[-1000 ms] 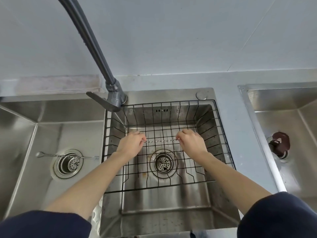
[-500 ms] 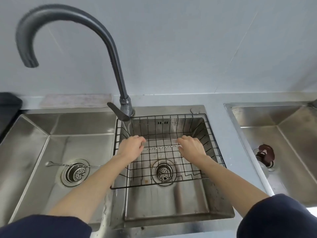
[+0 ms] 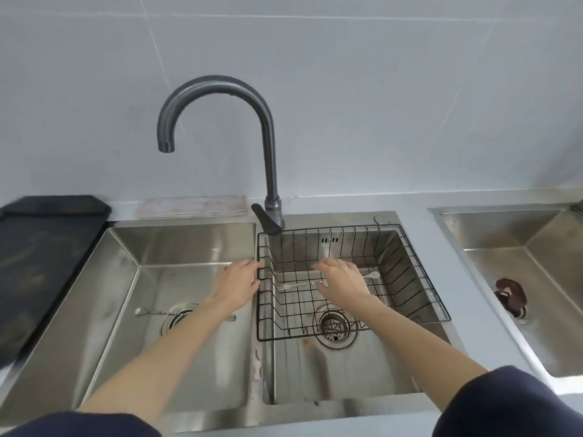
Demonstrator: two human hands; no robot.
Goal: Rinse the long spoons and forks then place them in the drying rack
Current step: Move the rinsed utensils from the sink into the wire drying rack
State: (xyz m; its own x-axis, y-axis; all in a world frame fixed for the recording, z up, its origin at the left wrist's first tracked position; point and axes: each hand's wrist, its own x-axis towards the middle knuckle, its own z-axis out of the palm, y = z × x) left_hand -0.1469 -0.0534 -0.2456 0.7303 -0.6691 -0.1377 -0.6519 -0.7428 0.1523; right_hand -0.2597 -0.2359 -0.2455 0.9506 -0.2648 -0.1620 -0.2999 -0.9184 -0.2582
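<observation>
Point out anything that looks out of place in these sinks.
One long spoon lies on the left basin's floor across the drain strainer, partly hidden by the left forearm, not in the drying rack where a long fork already rests. Rust-coloured stains mark the divider.

A kitchen: steel sinks (image 3: 176,244), faucet (image 3: 268,171), tiled wall (image 3: 378,89).

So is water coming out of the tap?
No, the faucet spout ends over the left sink with no stream below it.
</observation>
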